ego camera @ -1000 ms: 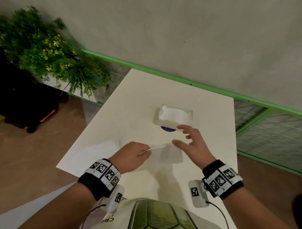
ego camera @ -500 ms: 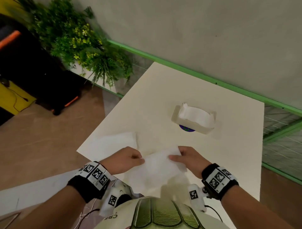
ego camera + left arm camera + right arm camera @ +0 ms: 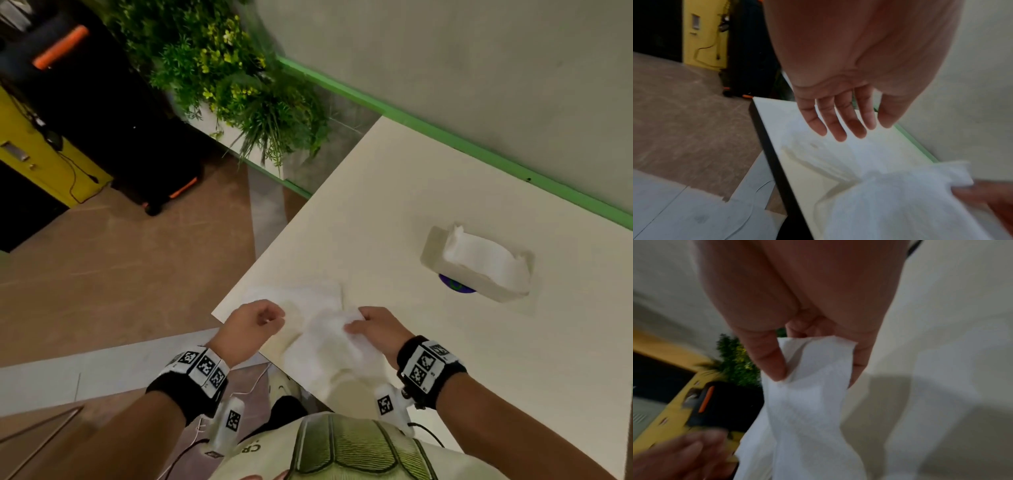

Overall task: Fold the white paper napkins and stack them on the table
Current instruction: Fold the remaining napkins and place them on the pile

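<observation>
I see a white table (image 3: 394, 212) set against the wall with a green strip. On it, far right, a napkin box (image 3: 479, 265) with tissue standing up. At the near-left corner a flat napkin (image 3: 301, 298) lies directly on the tabletop.

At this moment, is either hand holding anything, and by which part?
The right hand pinches a white paper napkin by its top edge, thumb against fingers. The left hand is open and holds nothing.

Grey wall (image 3: 445, 68); brown floor (image 3: 102, 274); leafy plant (image 3: 219, 68)
</observation>
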The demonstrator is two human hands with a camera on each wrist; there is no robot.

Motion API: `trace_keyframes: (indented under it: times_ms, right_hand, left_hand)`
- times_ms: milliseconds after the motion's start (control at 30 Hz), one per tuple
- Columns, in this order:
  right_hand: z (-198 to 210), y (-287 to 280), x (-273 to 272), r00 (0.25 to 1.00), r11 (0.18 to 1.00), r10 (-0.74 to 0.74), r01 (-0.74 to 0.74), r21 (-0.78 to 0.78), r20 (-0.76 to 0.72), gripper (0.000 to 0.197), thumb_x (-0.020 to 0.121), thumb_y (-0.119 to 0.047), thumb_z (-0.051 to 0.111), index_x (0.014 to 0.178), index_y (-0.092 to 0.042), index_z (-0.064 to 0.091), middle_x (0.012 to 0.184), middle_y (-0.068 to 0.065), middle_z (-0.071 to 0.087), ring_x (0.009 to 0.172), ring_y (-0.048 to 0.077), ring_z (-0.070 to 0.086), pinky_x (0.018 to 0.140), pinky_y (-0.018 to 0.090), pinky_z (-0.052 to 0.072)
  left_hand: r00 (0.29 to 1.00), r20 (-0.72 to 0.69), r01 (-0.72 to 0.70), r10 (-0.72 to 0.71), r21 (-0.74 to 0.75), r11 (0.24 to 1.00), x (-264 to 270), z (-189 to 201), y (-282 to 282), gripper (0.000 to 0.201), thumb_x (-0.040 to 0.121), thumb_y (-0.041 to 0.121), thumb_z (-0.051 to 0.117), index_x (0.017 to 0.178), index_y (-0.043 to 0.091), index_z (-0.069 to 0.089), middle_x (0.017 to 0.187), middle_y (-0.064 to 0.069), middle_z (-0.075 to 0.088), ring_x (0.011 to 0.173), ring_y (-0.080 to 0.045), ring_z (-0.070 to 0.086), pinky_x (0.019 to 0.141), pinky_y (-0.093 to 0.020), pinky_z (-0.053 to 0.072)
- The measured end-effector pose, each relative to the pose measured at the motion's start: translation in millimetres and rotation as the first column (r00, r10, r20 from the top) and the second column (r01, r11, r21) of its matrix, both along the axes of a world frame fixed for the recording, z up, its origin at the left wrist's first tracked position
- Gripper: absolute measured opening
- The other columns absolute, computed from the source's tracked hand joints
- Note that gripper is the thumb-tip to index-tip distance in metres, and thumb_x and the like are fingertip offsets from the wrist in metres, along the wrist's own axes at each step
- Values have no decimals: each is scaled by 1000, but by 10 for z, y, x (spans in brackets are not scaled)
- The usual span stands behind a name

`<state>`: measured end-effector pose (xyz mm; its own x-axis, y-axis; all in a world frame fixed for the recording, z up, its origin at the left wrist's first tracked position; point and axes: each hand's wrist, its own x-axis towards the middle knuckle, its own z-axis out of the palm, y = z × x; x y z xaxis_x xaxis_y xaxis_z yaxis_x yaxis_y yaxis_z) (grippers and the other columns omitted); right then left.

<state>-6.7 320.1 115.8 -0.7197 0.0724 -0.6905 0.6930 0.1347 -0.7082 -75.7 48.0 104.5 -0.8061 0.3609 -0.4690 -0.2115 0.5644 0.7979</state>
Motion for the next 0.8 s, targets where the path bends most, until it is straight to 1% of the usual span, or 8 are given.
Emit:
trace_keyframes:
  times_ms: [133,233,300,400,533,667,733,800]
  right_hand:
    - [281,-329,-274,960,965,253,-260,-45,-119,22,83,-11,71,73,0,55,71,7,44,66,18,44,61,27,35]
    - [336,-429,-460,987,988,52,-72,-134,-151,3,87,-4,70,89,-1,70,80,10,67,74,22,63,65,29,51]
    - [215,-396,-549,986,994,-89,77,-82,-144,9,89,-5,69,96,0,72,88,11,73,78,23,69,69,33,55]
    - [-38,-362,-573,975,979,-200,202,20,-93,9,90,-6,69,95,1,72,91,18,74,77,25,69,71,40,57]
    - [-358,-409,-560,981,966,-190,193,170,-31,17,86,-12,72,91,4,68,92,22,73,77,26,67,82,54,57]
    - [-500,-478,-632,995,923,-101,91,373,7,26,80,-27,69,95,-7,63,95,10,70,89,31,67,80,45,59]
    - [-488,-518,-654,1000,840,-27,26,542,-7,34,80,-24,69,109,-12,55,109,8,59,96,28,60,78,35,54]
    - [-475,-542,-651,988,704,113,-3,710,-108,56,77,-21,71,128,-16,48,122,8,46,108,27,50,88,37,50]
  left_hand:
    - [973,123,180,-196,129,975,-196,242,105,45,62,17,65,105,31,69,115,10,67,112,-2,58,90,-22,42]
    - [935,201,254,-291,192,948,-349,259,155,31,61,18,63,91,14,68,87,4,68,82,-11,65,72,-27,48]
    - [954,151,250,-260,82,965,-465,159,93,12,72,17,66,83,14,68,77,5,66,70,-10,62,66,-28,49]
    - [976,20,216,-215,-136,967,-629,-55,-110,6,83,22,69,78,20,67,74,6,64,68,-13,58,65,-30,47]
    - [979,32,200,-199,-269,942,-728,-251,-258,11,86,27,71,78,23,64,73,6,63,65,-11,57,59,-26,43]
    - [975,-38,181,-219,-436,881,-809,-385,-285,17,84,34,66,92,22,56,89,5,65,81,-18,63,68,-30,49]
    - [966,-128,131,-223,-499,857,-812,-429,-284,27,88,36,64,105,21,49,106,1,61,90,-22,63,77,-34,50]
    - [942,-234,91,-240,-511,855,-762,-469,-286,37,90,38,64,118,20,47,124,-1,51,95,-25,64,82,-37,49]
